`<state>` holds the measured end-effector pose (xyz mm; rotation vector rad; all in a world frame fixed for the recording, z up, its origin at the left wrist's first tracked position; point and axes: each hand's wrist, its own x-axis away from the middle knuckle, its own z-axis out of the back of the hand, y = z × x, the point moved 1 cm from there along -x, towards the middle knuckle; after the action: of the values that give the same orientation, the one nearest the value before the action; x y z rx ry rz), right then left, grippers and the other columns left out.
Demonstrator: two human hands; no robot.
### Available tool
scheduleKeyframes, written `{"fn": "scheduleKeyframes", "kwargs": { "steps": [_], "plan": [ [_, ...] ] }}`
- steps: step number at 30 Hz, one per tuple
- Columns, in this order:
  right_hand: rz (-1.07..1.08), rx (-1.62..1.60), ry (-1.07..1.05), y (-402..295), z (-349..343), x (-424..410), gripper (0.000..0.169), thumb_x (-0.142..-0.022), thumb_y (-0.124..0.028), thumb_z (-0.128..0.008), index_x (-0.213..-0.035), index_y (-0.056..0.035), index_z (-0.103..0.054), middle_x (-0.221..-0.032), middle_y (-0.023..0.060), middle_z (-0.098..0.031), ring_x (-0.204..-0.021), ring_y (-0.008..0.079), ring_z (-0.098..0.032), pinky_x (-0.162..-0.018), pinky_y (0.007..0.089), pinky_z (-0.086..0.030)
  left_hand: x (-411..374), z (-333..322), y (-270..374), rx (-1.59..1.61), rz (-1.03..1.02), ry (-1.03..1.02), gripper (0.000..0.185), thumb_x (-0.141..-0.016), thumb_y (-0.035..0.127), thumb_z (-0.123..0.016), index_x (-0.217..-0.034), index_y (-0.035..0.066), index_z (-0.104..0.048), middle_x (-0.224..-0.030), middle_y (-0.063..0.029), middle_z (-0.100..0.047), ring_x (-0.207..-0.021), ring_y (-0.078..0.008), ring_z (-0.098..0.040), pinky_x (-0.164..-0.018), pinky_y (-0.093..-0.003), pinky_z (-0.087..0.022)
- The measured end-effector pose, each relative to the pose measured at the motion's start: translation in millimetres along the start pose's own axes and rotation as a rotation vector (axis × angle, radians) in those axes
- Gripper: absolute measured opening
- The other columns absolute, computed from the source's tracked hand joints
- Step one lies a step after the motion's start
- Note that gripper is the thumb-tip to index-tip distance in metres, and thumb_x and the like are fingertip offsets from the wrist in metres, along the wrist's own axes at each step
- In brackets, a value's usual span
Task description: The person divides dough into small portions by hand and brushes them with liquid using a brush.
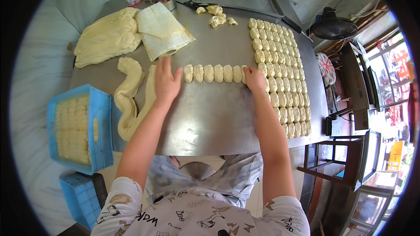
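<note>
In the middle of a metal worktable (210, 114), a row of cut dough pieces (208, 73) runs from side to side. My right hand (255, 78) is at the row's right end, thumb and fingertips against the last piece. My left hand (168, 80) lies left of the row, thumb apart from the fingers, over the end of a long dough rope (126, 98) and partly hiding it. This rope winds back in an S toward the table's left. Several more rows of dough pieces (279, 68) stand packed together on the right.
A large dough slab (108, 36) lies behind the rope, beside a pale sheet (162, 29). Dough scraps (216, 16), a metal bowl (170, 5) and a shallow metal tray (279, 8) are farther back. A blue crate (101, 131) of dough pieces stands left.
</note>
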<state>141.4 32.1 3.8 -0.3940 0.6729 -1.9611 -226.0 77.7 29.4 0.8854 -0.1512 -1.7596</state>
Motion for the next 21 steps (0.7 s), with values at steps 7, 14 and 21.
{"fn": "scheduleKeyframes", "kwargs": {
  "steps": [7,14,21],
  "plan": [
    [0.109,0.235,0.074,-17,4,24,0.05,-0.11,-0.035,-0.053,-0.138,0.0039,-0.067,-0.149,0.03,-0.059,-0.129,0.0486,-0.061,-0.109,0.0526,-0.052,36,-80,36,0.327,0.122,-0.164,0.058,-0.111,0.029,-0.061,-0.159,0.001,-0.047,-0.168,-0.028,-0.039,-0.154,-0.0451,-0.041,-0.126,-0.0498,-0.038],
    [0.281,0.459,0.078,-35,-25,51,0.067,-0.112,-0.037,-0.054,-0.163,0.0047,-0.04,-0.17,0.0276,-0.04,-0.16,0.0435,-0.033,-0.129,0.0557,-0.03,30,-58,34,0.422,0.197,-0.25,0.054,-0.112,0.022,-0.059,-0.16,0.002,-0.046,-0.174,-0.0263,-0.032,-0.159,-0.0431,-0.037,-0.127,-0.0503,-0.037],
    [0.056,0.142,0.141,-60,72,50,0.049,-0.113,-0.02,-0.052,-0.153,0.0076,-0.054,-0.162,0.0281,-0.051,-0.15,0.0466,-0.047,-0.125,0.0503,-0.041,46,-30,4,-0.113,0.074,-0.322,0.052,-0.106,0.015,-0.052,-0.154,-0.004,-0.051,-0.167,-0.0246,-0.045,-0.155,-0.0446,-0.042,-0.127,-0.0579,-0.034]
  ]
}}
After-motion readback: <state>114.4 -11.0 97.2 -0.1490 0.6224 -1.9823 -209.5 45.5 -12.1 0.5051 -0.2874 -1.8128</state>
